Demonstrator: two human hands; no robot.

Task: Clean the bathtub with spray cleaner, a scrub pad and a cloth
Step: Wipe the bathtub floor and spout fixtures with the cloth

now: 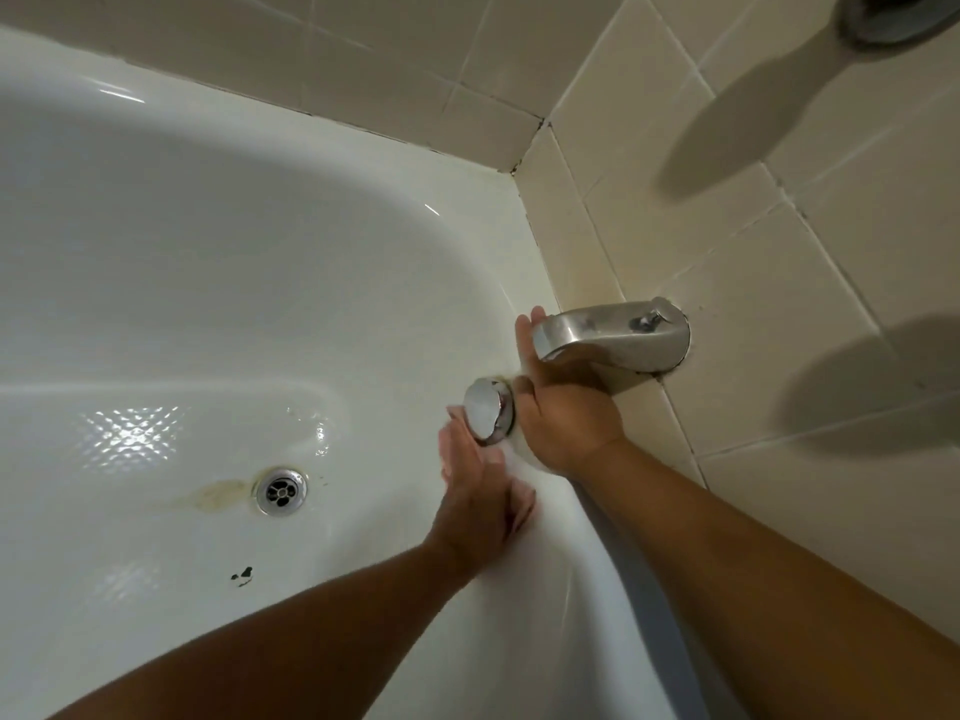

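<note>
Flattens left hand (483,491) on the end wall of the bathtub (208,252), fingers straight and gripping nothing visible, at 6 o'clock of the chrome overflow cap (485,415). Shows dark specks (242,575) on the tub floor at 8 o'clock of that hand, not yet wiped away. Leaves a rusty stain (215,495) touching the drain (281,491) at its 9 o'clock, a likely sign of floor scrubbing yet to come. Spreads right hand (566,407) at 3 o'clock of the cap, palm to the wall, fingers uncurled and reaching up behind the mouth of the spout (608,337). Cannot tell cloth from glare in the pale blur (522,457) between both palms. Finds neither spray cleaner nor scrub pad in frame. Reads as work round the fittings, probably mid-task: glossy tub walls, dull water marks on the spout, dark grime (514,168) in the corner seam at 12 o'clock of the cap, beige wall tiles (779,252) beyond.
</note>
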